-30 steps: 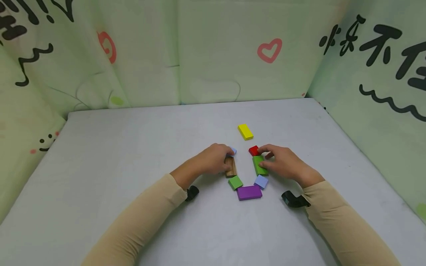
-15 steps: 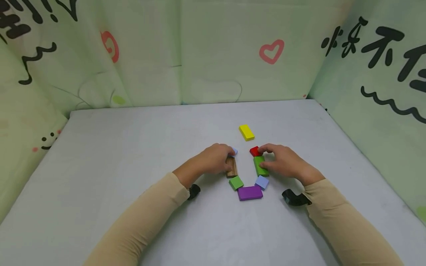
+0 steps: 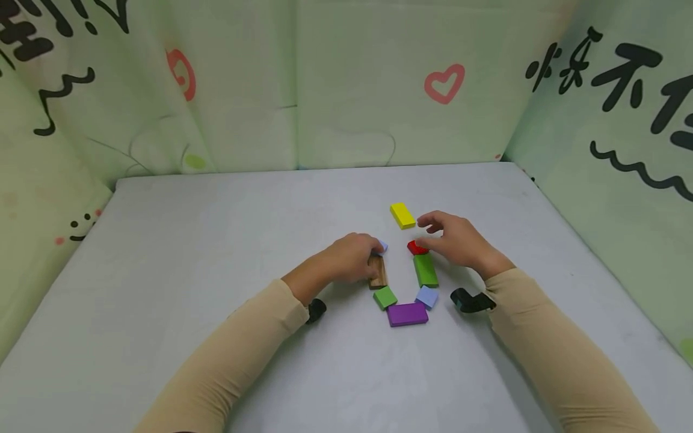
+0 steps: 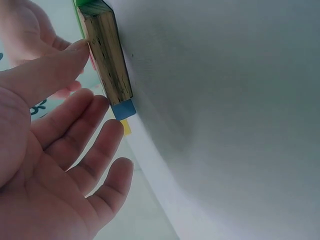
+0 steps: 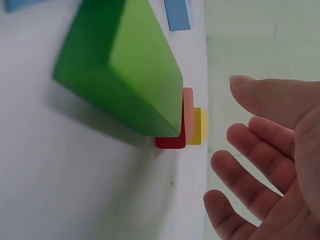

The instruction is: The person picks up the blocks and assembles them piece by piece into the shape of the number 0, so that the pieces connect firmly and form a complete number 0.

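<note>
My left hand point(image 3: 352, 257) rests at the left column of blocks. Its thumb touches the wooden block point(image 4: 107, 57), and its fingertips are right at the small light blue block point(image 4: 124, 109) at that block's far end. My right hand point(image 3: 455, 237) hovers over the right column with fingers spread and nothing between them. Its thumb overlaps the red block point(image 3: 415, 248) in the head view, while its forefinger points toward the yellow block point(image 3: 402, 216). A long green block point(image 5: 145, 75) lies against the red one.
Nearer the person, a small green block point(image 3: 385, 297), a purple block point(image 3: 408, 314) and another light blue block point(image 3: 427, 297) form a curved base joining both columns. Everything lies on a white table point(image 3: 216, 240) with printed curtains point(image 3: 346, 84) behind and at the sides.
My right hand has lifted off the red and green blocks and moved away from the person toward the yellow block, its fingers spreading. My left hand has stayed in place.
</note>
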`<state>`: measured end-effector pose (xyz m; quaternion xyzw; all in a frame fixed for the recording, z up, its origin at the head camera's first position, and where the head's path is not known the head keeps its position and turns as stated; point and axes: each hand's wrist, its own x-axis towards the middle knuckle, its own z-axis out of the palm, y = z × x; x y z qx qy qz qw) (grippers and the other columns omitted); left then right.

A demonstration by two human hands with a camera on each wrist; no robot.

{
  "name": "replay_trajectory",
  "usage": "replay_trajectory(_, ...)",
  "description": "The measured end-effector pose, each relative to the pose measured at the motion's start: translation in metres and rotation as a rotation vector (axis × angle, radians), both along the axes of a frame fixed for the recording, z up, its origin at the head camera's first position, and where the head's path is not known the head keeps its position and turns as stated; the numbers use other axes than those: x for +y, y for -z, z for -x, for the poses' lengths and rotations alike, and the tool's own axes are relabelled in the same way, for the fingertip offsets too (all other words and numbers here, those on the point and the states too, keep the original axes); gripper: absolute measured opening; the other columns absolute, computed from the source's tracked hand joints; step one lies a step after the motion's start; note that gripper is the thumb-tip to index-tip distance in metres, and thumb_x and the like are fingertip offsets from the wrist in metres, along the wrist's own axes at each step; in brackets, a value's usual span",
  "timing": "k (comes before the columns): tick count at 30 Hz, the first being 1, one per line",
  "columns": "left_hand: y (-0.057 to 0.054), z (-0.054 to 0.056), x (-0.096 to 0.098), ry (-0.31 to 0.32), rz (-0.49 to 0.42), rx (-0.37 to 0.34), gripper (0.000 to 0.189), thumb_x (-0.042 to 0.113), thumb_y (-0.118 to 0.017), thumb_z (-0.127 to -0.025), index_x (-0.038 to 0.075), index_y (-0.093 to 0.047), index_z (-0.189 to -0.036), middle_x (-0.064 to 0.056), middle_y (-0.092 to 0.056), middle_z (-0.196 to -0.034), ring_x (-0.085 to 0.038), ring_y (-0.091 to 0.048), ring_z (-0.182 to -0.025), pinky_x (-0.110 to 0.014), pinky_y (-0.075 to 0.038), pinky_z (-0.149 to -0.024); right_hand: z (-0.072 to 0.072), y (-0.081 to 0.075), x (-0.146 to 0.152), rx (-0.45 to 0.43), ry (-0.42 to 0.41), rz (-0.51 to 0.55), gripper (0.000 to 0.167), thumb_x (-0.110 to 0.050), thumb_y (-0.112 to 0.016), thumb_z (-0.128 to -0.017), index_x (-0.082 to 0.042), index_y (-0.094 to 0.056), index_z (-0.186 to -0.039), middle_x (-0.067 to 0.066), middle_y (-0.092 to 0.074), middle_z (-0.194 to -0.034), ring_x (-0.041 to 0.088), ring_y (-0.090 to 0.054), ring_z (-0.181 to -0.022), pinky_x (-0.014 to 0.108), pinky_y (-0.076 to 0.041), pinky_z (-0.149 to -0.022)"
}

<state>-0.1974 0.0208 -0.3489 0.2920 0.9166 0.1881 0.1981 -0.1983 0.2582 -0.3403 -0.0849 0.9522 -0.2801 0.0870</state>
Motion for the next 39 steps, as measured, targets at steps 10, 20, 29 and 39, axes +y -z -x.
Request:
replay_trajectory(10, 0.002, 0.001, -0.001, -0.011, -0.007, -0.008, 0.049, 0.020, -0.070, -0.096, 0.009, -0.056, -0.141, -0.005, -0.054, -0.144, -0.020, -0.046, -0.134, -0.034, -0.036, -0.111, 0.030, 0.003, -0.012, -0.059, 0.042, -0.017, 0.049, -0.024, -0.065, -0.097, 0.000, -0.051, -0.138, 0.020, -0.054, -0.137, 0.038, -0.050, -0.125, 0.052, -0.044, -0.102)
replay_trajectory(20, -0.002, -0.001, -0.002, -0.011, -0.003, -0.007, 0.048, 0.018, -0.069, -0.096, 0.009, -0.056, -0.141, -0.005, -0.055, -0.143, -0.019, -0.049, -0.130, -0.033, -0.039, -0.108, 0.044, 0.008, -0.019, -0.027, 0.033, -0.046, 0.050, -0.023, -0.063, -0.098, 0.004, -0.050, -0.138, 0.023, -0.053, -0.138, 0.038, -0.052, -0.125, 0.050, -0.045, -0.101)
replay_trajectory(29, 0.000, 0.000, -0.001, -0.008, 0.007, 0.005, 0.048, 0.019, -0.070, -0.095, 0.010, -0.057, -0.141, -0.004, -0.055, -0.143, -0.018, -0.048, -0.131, -0.032, -0.040, -0.106, 0.048, 0.008, -0.025, -0.017, 0.061, -0.048, 0.047, -0.020, -0.062, -0.098, 0.005, -0.049, -0.137, 0.024, -0.052, -0.138, 0.038, -0.052, -0.124, 0.048, -0.047, -0.099)
replay_trajectory(39, -0.003, -0.001, -0.001, -0.006, 0.000, -0.001, 0.047, 0.018, -0.069, -0.096, 0.008, -0.058, -0.140, -0.005, -0.055, -0.143, -0.018, -0.048, -0.132, -0.032, -0.041, -0.107, 0.051, 0.009, -0.027, -0.027, 0.074, -0.086, 0.048, -0.019, -0.062, -0.098, 0.006, -0.050, -0.137, 0.025, -0.052, -0.138, 0.039, -0.052, -0.119, 0.049, -0.042, -0.103)
